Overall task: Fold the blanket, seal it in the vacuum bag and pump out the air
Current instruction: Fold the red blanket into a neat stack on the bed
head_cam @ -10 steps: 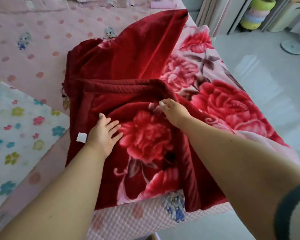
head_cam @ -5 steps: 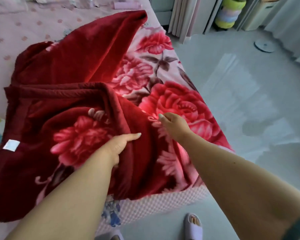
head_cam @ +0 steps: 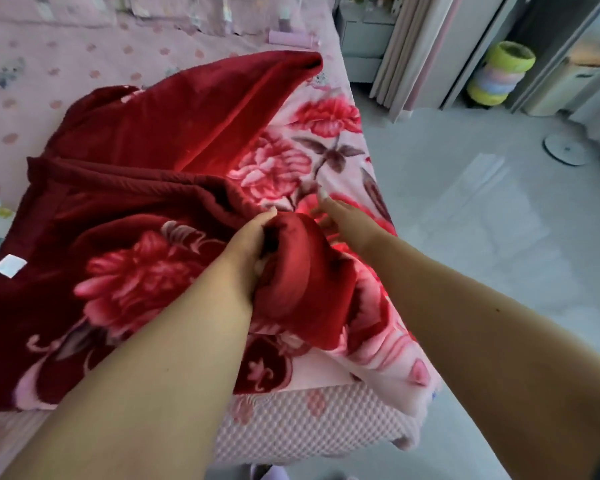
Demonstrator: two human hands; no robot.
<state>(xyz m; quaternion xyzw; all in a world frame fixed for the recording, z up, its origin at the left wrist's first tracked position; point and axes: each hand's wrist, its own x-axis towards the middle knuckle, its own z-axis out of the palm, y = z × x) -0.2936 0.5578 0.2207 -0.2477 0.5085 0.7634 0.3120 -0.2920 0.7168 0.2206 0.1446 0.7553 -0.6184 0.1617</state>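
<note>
Blanket (head_cam: 160, 188), dark red with big pink and red flowers, lies partly folded and rumpled across the near right corner of the bed (head_cam: 309, 424), one layer doubled back over another and its right edge draping over the bed's side. Left hand (head_cam: 248, 252) is closed on a thick bunched fold of the blanket near the middle of the bed edge, thumb on top and fingers curled under, the cloth bulging out to the right of the palm. Right hand (head_cam: 343, 220) sits just beside that fold, on its far side, fingers spread and loose, tips touching or nearly touching the flowered layer; blurred, so contact cannot be told, but it grips nothing. Both forearms reach in from the bottom of the view. A small white label (head_cam: 9, 266) shows on the blanket's left part. Bed cover is pink with pale spots; a quilted pink layer shows below the blanket at the near edge. Beyond the bed on the right, grey floor (head_cam: 482, 209), a stack of pastel rings (head_cam: 497, 77) by the wall, and a white round disc (head_cam: 567, 150) on the floor. No vacuum bag can be made out.
</note>
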